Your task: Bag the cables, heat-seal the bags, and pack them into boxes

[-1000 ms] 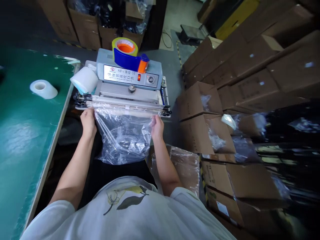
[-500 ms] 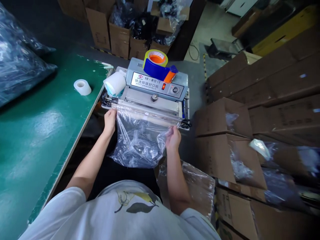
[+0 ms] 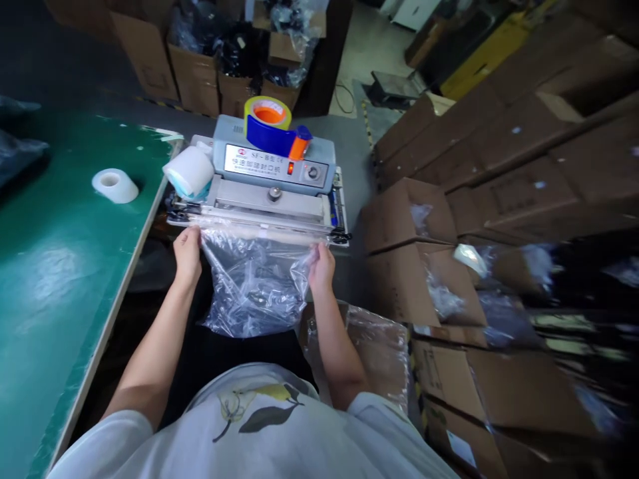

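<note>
A clear plastic bag [image 3: 254,286] with small wrapped items inside hangs in front of a grey bag sealing machine [image 3: 274,163]. My left hand [image 3: 188,253] pinches the bag's upper left corner, and my right hand [image 3: 321,265] grips its upper right side. The bag's mouth lies along the machine's sealing bar [image 3: 259,229]; whether it is between the jaws I cannot tell. On top of the machine rests a blue and orange tape dispenser [image 3: 274,133] with yellow tape. A white roll [image 3: 190,171] sits at the machine's left end.
To the left stands a green table [image 3: 64,266] with a small roll of clear tape [image 3: 114,185] on it. Stacked cardboard boxes [image 3: 394,279] line the right side. More open boxes [image 3: 194,76] holding plastic-wrapped goods stand behind the machine. A plastic-lined box [image 3: 374,346] is beside my right forearm.
The view has turned, so the machine and table appear farther left. Both hands still hold the bag, which stays at the sealing bar and looks stretched slightly flatter along its top.
</note>
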Demonstrator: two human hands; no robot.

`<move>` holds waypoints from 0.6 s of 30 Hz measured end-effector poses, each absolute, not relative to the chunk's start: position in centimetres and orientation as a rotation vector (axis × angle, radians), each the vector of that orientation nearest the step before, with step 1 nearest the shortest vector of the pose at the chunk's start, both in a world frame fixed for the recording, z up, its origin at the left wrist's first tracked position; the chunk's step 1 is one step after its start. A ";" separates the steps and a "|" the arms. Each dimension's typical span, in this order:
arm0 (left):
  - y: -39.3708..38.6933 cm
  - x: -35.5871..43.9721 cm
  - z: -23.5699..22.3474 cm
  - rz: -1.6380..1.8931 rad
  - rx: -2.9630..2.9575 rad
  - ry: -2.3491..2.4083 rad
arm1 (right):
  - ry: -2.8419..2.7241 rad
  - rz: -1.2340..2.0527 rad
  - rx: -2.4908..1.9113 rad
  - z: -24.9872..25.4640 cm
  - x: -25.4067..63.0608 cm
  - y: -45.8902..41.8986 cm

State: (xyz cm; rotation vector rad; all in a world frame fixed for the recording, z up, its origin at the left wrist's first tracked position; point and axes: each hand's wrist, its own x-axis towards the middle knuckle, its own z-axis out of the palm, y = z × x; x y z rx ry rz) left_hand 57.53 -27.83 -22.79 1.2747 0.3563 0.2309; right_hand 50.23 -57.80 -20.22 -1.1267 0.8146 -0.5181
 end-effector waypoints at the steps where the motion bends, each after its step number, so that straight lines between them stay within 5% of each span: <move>1: -27.8 57.6 -22.9 0.232 1.275 0.357 | 0.806 -0.518 -1.130 -20.2 50.3 -57.8; 18: -27.7 57.1 -23.3 0.227 1.275 0.342 | 0.824 -0.573 -1.137 -20.4 50.2 -57.6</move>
